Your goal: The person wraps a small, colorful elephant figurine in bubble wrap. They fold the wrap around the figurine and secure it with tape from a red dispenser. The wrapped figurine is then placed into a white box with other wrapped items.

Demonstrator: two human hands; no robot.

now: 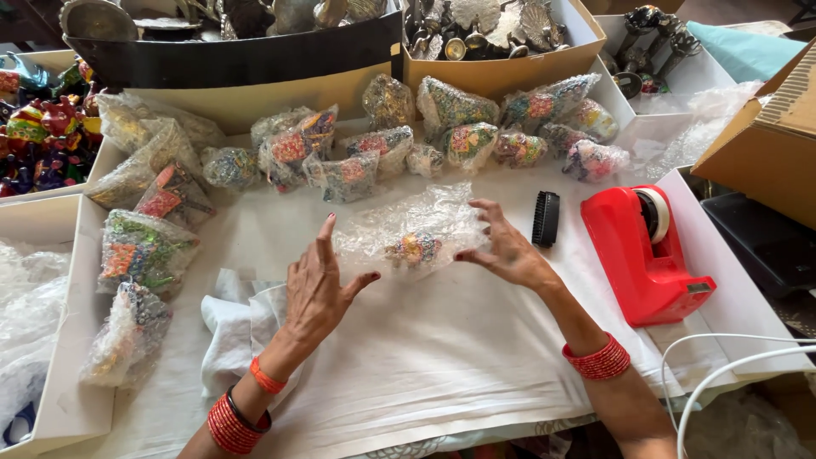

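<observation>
Red bangles (228,425) circle the left wrist at the bottom of the frame, and a second red stack (598,359) sits on the right wrist, lower right. Left hand (316,289), lower centre, is open with fingers spread and the index finger raised, its thumb reaching toward the left edge of a bubble wrap sheet (416,223); whether it touches the sheet cannot be told. Right hand (507,249), centre right, lies with fingers loosely spread on the sheet's right edge, fingertips pressing the plastic. A small painted figurine (414,249) lies inside the wrap at frame centre, between the two hands, on white paper (442,340) covering the table. A crumpled white cloth (234,327) lies under the left forearm. Just right of the right hand lies a black brush (545,218), and beside it, at right, stands a red tape dispenser (646,255). Wrapped figurines (459,127) form a row across the upper middle; further wrapped ones (140,251) lie at left, some in a white box (72,399). Unwrapped coloured figurines (38,136) fill the upper left corner. Cardboard boxes (501,72) with metal pieces (476,25) line the top edge. White cables (722,365) cross the lower right corner.
</observation>
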